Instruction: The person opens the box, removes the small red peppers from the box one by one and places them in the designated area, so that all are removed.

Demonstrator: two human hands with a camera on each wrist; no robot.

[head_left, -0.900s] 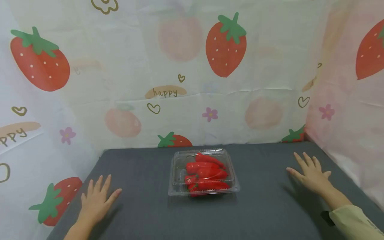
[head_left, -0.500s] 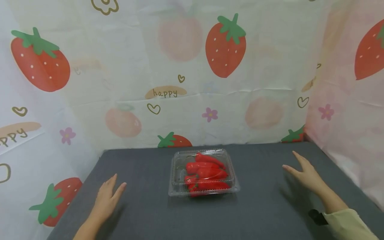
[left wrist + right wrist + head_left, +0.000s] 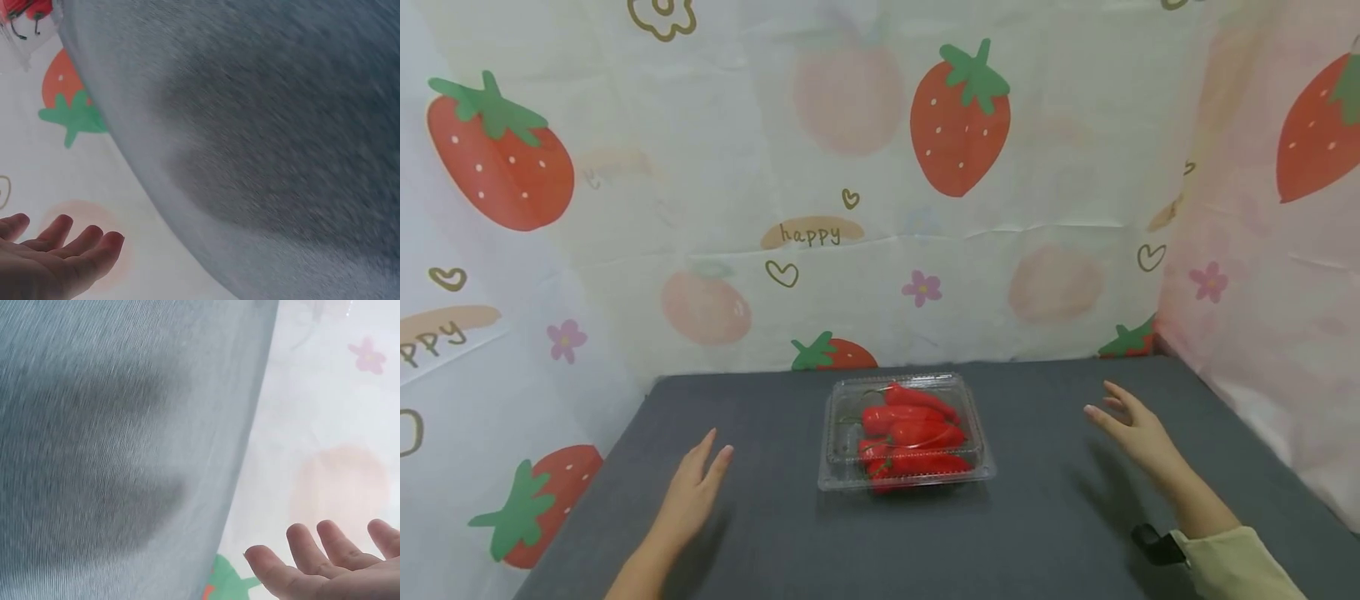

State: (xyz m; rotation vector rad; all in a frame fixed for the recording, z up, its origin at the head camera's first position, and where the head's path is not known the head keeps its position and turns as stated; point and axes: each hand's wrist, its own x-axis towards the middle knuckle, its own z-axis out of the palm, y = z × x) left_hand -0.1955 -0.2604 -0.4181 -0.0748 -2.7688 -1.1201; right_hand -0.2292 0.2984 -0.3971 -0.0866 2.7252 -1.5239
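A clear plastic clamshell box point(image 3: 842, 479) stands on the dark grey table, closed over several red chili peppers point(image 3: 917, 433). To its left my left hand point(image 3: 692, 492) hovers over the table, fingers and thumb extended and nothing held. My right hand point(image 3: 1138, 433) is likewise raised on the box's right side, thumb apart from the loosely bent fingers, also bare. Both hands are apart from the box. In the left wrist view, red peppers point(image 3: 31, 9) show at the top left corner, and the relaxed fingers point(image 3: 94, 250) point upward.
The grey table point(image 3: 820, 550) runs back to a white cloth point(image 3: 730, 150) printed with strawberries, which also covers both sides. A black strap piece point(image 3: 1157, 546) sits at the right wrist by a pale sleeve point(image 3: 1236, 567).
Both hands have moved inward toward the box and turned from palms down to more sideways. The box has stayed put, while the head view has shifted slightly.
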